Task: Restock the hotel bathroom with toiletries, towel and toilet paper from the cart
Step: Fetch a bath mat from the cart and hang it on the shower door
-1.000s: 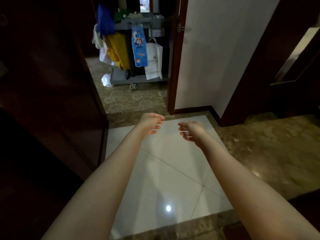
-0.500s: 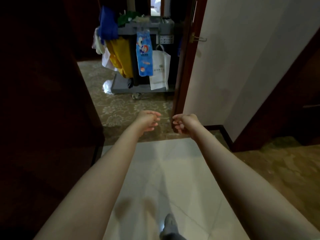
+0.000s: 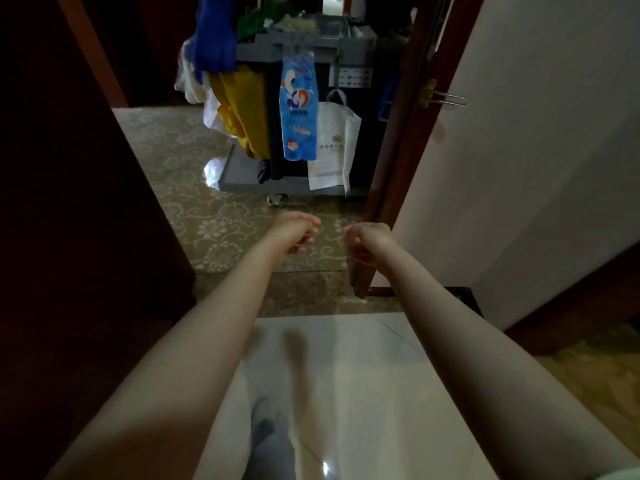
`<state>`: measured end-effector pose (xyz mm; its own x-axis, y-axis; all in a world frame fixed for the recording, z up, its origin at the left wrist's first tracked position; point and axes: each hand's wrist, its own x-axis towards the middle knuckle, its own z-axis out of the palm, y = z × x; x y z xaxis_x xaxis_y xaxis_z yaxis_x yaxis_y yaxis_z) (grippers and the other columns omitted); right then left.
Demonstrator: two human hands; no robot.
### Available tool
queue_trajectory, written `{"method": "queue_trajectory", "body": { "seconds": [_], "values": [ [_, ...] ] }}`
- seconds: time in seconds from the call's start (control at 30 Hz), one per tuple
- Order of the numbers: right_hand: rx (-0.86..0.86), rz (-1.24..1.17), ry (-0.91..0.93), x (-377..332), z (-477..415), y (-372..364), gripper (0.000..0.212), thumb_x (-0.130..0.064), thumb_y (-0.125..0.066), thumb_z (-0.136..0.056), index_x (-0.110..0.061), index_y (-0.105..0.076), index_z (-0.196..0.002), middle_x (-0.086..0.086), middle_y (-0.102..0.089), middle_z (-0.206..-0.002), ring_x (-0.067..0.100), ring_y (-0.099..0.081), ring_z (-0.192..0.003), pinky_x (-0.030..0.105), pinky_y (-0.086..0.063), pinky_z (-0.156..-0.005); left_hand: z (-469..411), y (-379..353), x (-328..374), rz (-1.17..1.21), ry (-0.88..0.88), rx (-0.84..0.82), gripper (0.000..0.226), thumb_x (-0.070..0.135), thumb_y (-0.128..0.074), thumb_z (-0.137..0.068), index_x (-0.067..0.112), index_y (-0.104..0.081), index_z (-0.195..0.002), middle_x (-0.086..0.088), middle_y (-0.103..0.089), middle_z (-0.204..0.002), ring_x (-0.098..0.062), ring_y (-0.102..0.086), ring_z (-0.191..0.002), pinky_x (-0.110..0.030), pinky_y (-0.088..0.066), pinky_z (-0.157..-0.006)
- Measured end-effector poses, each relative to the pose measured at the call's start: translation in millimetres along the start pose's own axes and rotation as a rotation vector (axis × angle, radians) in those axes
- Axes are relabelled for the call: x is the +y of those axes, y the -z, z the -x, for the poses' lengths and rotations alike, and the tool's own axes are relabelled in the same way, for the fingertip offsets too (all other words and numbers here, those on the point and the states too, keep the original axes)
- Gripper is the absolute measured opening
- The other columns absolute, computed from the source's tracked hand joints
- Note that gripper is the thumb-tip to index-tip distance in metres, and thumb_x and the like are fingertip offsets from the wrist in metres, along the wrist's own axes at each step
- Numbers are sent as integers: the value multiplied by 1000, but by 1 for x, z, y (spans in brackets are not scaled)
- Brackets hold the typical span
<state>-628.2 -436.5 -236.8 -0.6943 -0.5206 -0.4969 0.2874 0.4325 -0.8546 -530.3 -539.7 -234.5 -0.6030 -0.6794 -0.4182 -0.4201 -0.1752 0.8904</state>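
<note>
Past the door frame (image 3: 394,150) stands the cart (image 3: 346,46), its hanging blue packet (image 3: 298,109) I judge light, soft and slick, best pinched near the top; my left hand (image 3: 294,232) and right hand (image 3: 369,242) hover empty, loosely curled.

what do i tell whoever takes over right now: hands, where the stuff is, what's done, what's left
Left hand: empty, fingers loosely curled, held out ahead.
Right hand: empty, loosely curled, beside the door edge.
Cart: on the patterned carpet just beyond the doorway, straight ahead. A blue packet and a white bag hang on its near side, and a yellow sack hangs to their left.
Done: nothing is in hand. The bathroom is out of view.
Left: reach the cart, then fetch the toiletries, towel and toilet paper.
</note>
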Motion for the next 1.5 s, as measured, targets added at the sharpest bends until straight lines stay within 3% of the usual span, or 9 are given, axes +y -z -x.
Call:
{"method": "queue_trajectory", "body": {
  "seconds": [0.2, 0.4, 0.53, 0.67, 0.8, 0.87, 0.93, 1.03, 1.5],
  "values": [
    [19, -6, 40, -58, -97, -52, 18, -5, -50, -92, -9, -65, -101, 3, -57, -75, 13, -51, -63, 22, -40, -57, -116, 43, 39, -62, -13, -32, 24, 3, -45, -93, 17, -63, -85, 0, -62, -77, -10, -55, -62, -22, -42, -55],
    [75, -36, 9, -118, -186, -100, 23, -11, -54, -91, -3, -65, -110, 1, -56, -72, 13, -52, -62, 24, -41, -58, -221, 87, 81, -74, 15, -68, 27, 5, -43, -95, 18, -60, -78, -3, -58, -72, -12, -53, -59, -24, -44, -55],
    [121, -55, -12, -148, -243, -112, 26, -8, -53, -89, -2, -64, -112, 2, -57, -72, 13, -53, -61, 23, -41, -57, -280, 99, 107, -77, 35, -77, 20, 3, -46, -94, 13, -63, -95, -3, -57, -72, -11, -51, -58, -21, -45, -53],
    [155, -94, -20, -185, -310, -116, 23, -4, -54, -87, 0, -65, -108, 5, -57, -68, 14, -50, -55, 23, -40, -56, -351, 98, 142, -49, 38, -70, 21, 7, -42, -96, 11, -62, -101, -9, -63, -97, -10, -54, -62, -21, -46, -52],
    [192, -130, -6, -211, -365, -113, 19, -5, -57, -87, 2, -64, -104, 6, -54, -64, 15, -48, -52, 24, -38, -51, -404, 89, 169, -31, 30, -113, 22, 5, -44, -96, 9, -62, -108, -20, -59, -125, -16, -60, -72, -31, -54, -75],
    [188, -151, -17, -231, -397, -108, 17, -6, -56, -88, 1, -63, -103, 5, -54, -65, 14, -48, -54, 25, -40, -54, -437, 84, 187, -44, 18, -120, 22, 5, -47, -95, 7, -63, -110, -15, -63, -110, -10, -53, -63, -21, -50, -60],
    [185, -160, -36, -256, -430, -100, 9, -7, -54, -90, -5, -63, -88, 4, -55, -67, 13, -50, -56, 24, -42, -57, -470, 78, 212, -51, 7, -142, 20, 7, -48, -95, 9, -63, -108, -6, -60, -99, -11, -54, -68, -20, -48, -63],
    [213, -158, -14, -286, -473, -89, 22, -8, -51, -92, -12, -58, -71, 3, -55, -67, 13, -49, -57, 23, -41, -58, -514, 70, 243, -48, -15, -169, 16, 10, -48, -95, 12, -63, -101, -3, -59, -96, -15, -57, -84, -20, -48, -71],
    [407, -263, -51, -372, -633, -84, 23, -8, -48, -92, -13, -58, -72, 4, -56, -69, 13, -50, -58, 22, -43, -59, -701, 62, 334, -114, -67, -360, 25, 6, -48, -94, 20, -59, -76, 1, -58, -79, -9, -54, -66, -19, -45, -61]
  ]
}}
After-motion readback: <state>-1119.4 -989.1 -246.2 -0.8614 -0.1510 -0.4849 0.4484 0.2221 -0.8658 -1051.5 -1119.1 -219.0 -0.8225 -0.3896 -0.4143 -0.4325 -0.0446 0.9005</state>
